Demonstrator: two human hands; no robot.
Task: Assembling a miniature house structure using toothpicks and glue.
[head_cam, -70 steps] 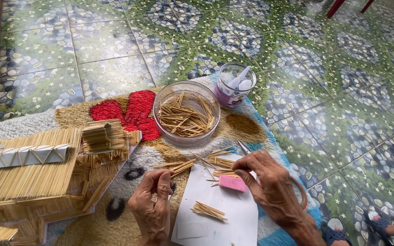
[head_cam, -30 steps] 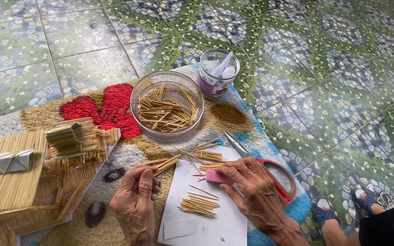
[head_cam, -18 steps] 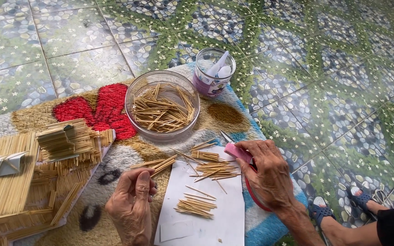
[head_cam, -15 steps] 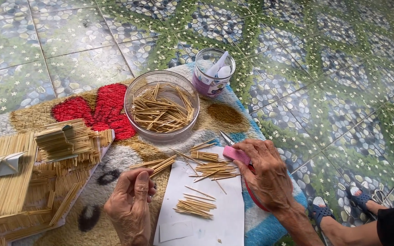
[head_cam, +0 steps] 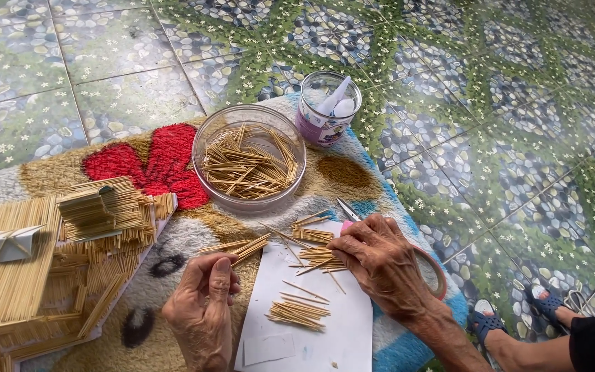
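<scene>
Right hand (head_cam: 383, 265) shifted onto stick pile (head_cam: 321, 256), fingers curled over it, left fingers (head_cam: 218, 275) pinched.

Head view, steeply down, close.

Probably a home: patterned floor tiles (head_cam: 105, 41), rug (head_cam: 173, 227).

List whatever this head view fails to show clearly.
- Scissors: only the blade tip and a pink handle part show; the right hand covers the rest.
- Stick model: cut off by the left edge.
- Left hand: whether it pinches a stick is too small to tell.
</scene>
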